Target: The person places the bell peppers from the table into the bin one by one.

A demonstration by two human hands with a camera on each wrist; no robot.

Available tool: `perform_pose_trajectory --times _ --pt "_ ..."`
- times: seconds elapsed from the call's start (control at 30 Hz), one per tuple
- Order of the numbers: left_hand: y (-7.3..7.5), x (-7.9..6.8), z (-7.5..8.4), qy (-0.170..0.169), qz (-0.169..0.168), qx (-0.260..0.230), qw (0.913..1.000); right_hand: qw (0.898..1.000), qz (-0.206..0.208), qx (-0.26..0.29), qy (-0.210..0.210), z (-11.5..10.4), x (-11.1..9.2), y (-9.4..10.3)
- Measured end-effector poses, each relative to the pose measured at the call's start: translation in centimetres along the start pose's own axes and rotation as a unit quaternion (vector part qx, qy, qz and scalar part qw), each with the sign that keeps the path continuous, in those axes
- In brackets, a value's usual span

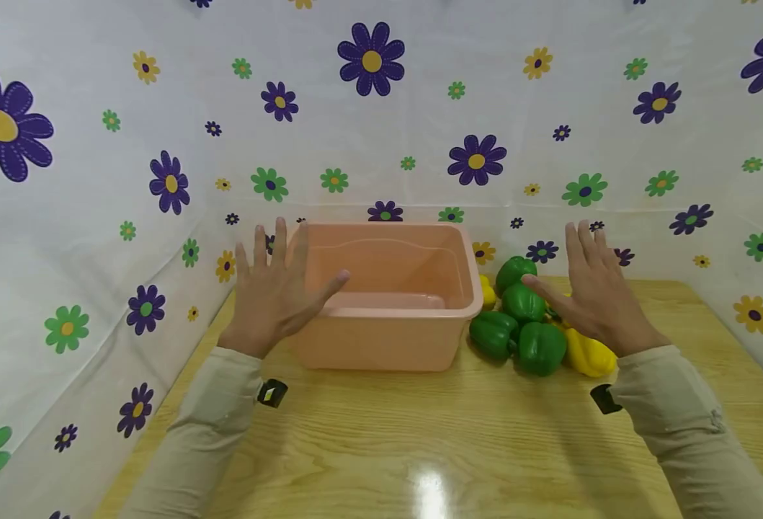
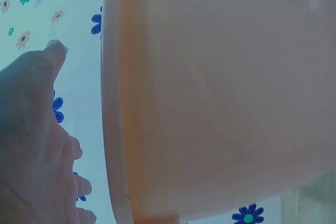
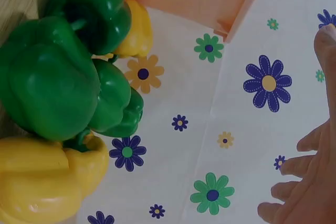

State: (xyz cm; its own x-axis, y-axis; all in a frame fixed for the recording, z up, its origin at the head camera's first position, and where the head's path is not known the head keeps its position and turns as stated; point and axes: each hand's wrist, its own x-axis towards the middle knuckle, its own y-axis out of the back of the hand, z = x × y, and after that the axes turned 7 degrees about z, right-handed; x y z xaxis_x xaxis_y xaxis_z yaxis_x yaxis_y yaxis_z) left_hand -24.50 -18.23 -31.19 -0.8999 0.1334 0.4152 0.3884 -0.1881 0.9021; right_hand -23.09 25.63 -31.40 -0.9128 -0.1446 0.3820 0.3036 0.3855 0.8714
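My left hand [image 1: 269, 299] is raised with its fingers spread, overlapping the left end of a peach plastic bin [image 1: 381, 342] in the head view. In the left wrist view the thumb and fingers stand beside the bin's rim [image 2: 111, 98], holding nothing. My right hand [image 1: 598, 299] is likewise raised and spread, just above a heap of bell peppers. Several green peppers [image 1: 542, 349] lie there, with a yellow pepper [image 1: 590, 353] at the heap's right and another yellow pepper [image 1: 488, 294] by the bin. The right wrist view shows that hand's fingers apart from the green pepper [image 3: 50, 80].
The bin stands open-topped toward the back of a light wooden table [image 1: 381, 432]. White cloth [image 1: 407, 108] printed with flowers hangs behind the table and along its sides. The peppers sit right against the bin's right side.
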Motion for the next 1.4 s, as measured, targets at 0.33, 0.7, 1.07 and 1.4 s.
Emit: perform_pose_trajectory --times 0.33,0.7,1.07,1.4 --pt "0.0 -1.1 -1.1 0.002 0.007 -0.052 0.9986 0.991 -0.042 0.129 -0.013 -2.1 0.9 -1.7" --pt "-1.4 -1.7 -1.3 -0.004 -0.014 -0.079 0.9968 0.974 -0.069 0.214 0.014 -5.1 1.5 -4.8" --pt "-1.9 -2.0 -1.2 0.006 -0.042 -0.091 0.9949 0.973 -0.079 0.214 0.042 -6.8 0.7 -6.9" --pt "-2.0 -1.9 -1.2 -0.002 -0.051 -0.077 0.9957 0.975 -0.085 0.203 0.032 -6.9 0.8 -6.9"
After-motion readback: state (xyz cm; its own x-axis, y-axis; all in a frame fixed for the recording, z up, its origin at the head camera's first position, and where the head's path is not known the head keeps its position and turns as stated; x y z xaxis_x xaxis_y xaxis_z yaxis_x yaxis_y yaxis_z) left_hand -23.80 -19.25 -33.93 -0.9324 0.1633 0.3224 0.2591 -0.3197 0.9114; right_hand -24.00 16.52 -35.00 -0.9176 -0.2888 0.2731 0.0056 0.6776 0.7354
